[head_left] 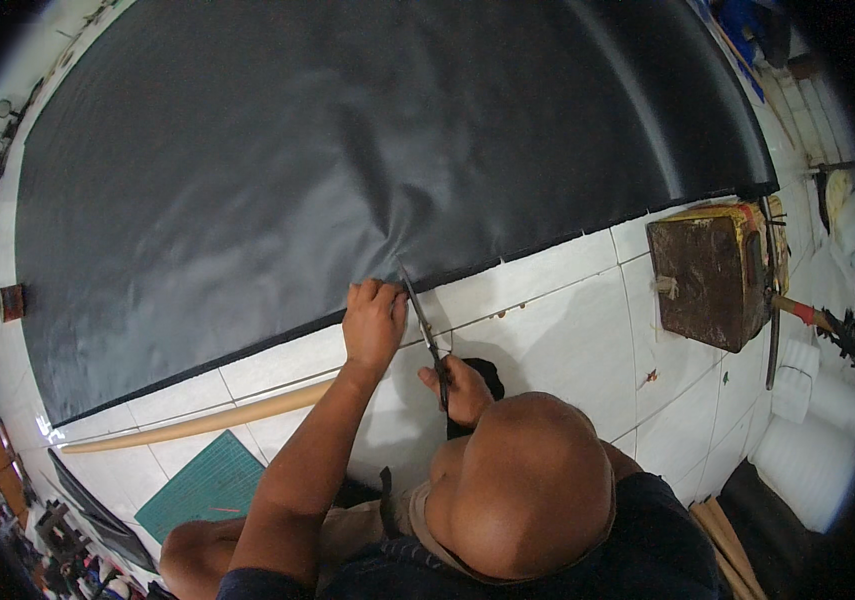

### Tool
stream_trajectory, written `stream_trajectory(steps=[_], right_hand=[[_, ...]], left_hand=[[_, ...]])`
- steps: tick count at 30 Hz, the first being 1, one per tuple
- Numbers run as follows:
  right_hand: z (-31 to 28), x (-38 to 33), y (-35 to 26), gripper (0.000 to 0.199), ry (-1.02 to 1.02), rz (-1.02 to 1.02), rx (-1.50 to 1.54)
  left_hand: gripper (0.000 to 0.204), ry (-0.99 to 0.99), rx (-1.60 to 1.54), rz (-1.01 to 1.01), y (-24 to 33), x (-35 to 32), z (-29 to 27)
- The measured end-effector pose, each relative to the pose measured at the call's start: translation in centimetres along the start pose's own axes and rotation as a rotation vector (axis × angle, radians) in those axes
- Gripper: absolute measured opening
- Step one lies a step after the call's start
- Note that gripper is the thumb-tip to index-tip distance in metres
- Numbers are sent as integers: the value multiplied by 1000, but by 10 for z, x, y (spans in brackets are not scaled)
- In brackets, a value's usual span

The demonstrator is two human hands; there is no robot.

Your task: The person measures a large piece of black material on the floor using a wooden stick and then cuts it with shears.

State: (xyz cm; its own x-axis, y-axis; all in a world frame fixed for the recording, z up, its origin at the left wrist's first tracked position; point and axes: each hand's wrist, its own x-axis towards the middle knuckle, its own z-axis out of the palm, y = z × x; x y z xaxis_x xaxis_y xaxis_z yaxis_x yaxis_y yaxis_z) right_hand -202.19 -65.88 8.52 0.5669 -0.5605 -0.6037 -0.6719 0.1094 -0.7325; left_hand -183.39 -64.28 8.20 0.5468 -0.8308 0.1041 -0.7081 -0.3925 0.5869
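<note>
A large black sheet (pixel 277 170), smooth like vinyl or imitation leather, lies spread over the tiled floor. My left hand (pixel 375 322) holds its near edge, fingers curled over it, and creases run up from that spot. In my right hand (pixel 462 390) is a pair of scissors (pixel 425 325), thumb and fingers at the handles. The blades point away from me and their tips reach onto the sheet's edge, just right of my left hand. Whether the blades are apart or together is hard to make out.
A brown block-like case (pixel 702 275) stands by the sheet's right end. A long cardboard tube (pixel 207 418) and a green cutting mat (pixel 202 485) lie at the near left. A small brown block (pixel 12 302) rests at the left edge. White rolls (pixel 812 470) are at the right.
</note>
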Motion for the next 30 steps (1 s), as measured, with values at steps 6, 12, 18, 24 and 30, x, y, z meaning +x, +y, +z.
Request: stream_trajectory(steps=[6, 12, 18, 24, 30], right_hand=[[4, 4, 1, 45, -2, 67, 47], [20, 43, -9, 46, 95, -100, 71], [-3, 52, -23, 56, 17, -47, 2], [5, 55, -15, 50, 23, -78, 45], [-9, 74, -55, 56, 89, -52, 35]], left_hand=[[7, -18, -6, 7, -10, -5, 1], [8, -70, -63, 20, -13, -2, -4], [21, -216, -8, 24, -12, -1, -14], [42, -261, 84, 138, -26, -13, -12], [55, -348, 437, 52, 3, -35, -4]])
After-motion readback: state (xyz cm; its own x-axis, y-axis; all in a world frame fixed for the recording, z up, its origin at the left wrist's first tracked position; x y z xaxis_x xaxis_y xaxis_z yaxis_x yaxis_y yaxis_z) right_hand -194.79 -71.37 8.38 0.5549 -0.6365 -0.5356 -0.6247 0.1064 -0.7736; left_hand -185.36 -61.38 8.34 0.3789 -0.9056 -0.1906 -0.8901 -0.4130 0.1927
